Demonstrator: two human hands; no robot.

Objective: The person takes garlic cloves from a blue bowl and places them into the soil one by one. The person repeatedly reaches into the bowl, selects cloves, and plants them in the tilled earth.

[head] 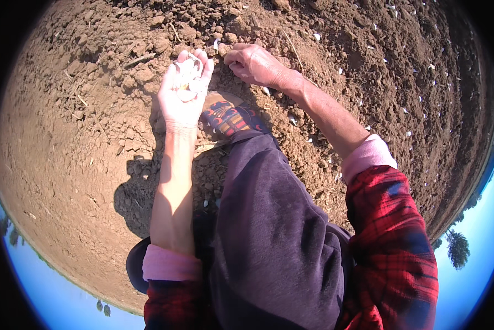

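Note:
Palm up and cupped, my left hand [177,111] holds several white pieces that look like garlic cloves [187,81]. Bright sun washes out their detail. My right hand [253,65] is low over the soil, to the right of the left hand, with its fingers curled in. Whether a clove is between those fingertips is hidden. Just beyond the two hands, a pale clove [216,44] stands in the loose brown soil [139,76]. Another clove [266,90] lies on the ground just below the right wrist.
My patterned shoe [234,115] is planted between my forearms, below the bent leg in dark trousers [267,214]. Rows of scattered white cloves [360,102] dot the clods to the right. A dry stalk [139,60] lies left of the hands. Smoother soil [53,136] spreads leftward.

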